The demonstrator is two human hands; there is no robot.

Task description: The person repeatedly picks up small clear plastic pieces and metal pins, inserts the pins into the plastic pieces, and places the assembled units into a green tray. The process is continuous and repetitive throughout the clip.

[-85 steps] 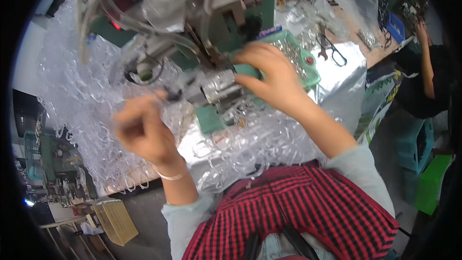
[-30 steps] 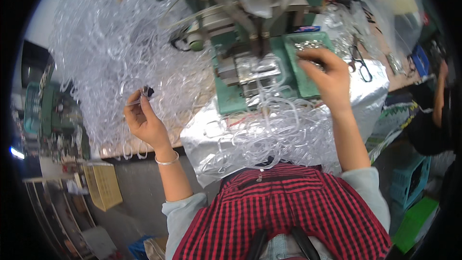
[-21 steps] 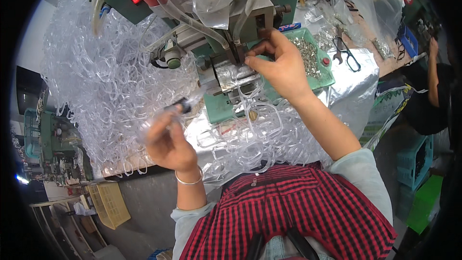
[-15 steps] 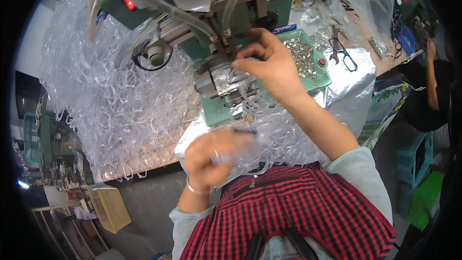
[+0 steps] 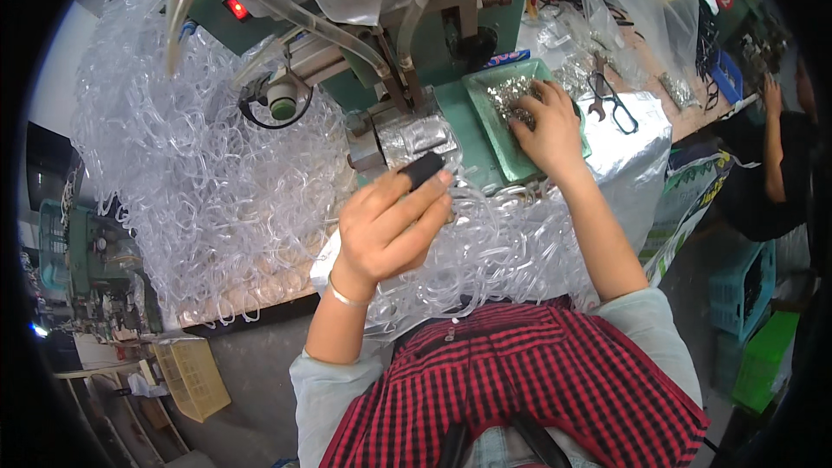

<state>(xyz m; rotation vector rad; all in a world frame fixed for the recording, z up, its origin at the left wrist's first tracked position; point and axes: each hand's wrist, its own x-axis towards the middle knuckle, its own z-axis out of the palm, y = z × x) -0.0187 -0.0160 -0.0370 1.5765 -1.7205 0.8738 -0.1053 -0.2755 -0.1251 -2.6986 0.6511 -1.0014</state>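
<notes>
My left hand [image 5: 386, 230], with a black finger cot [image 5: 422, 171] on one finger, is in front of the press [image 5: 403, 91]. Its fingers are closed on a clear plastic loop, which arches up by the fingertips against the machine's metal work block; part of it is hidden. To the right, my right hand [image 5: 550, 130] reaches into a green tray [image 5: 511, 165] of small shiny metal pieces [image 5: 507, 95]. Its fingers are bent and apart, with the tips among the pieces; I cannot make out any piece between them.
A big heap of clear plastic loops [image 5: 199, 139] covers the table's left side; more loops [image 5: 511, 247] lie before the press. Scissors [image 5: 622, 113] and a wrench [image 5: 598, 91] lie right of the tray. Another person's arm [image 5: 774, 143] shows at far right.
My right hand has gone from the press head down and right into the tray of metal pieces. My left hand has risen from near the table's front edge toward the work block.
</notes>
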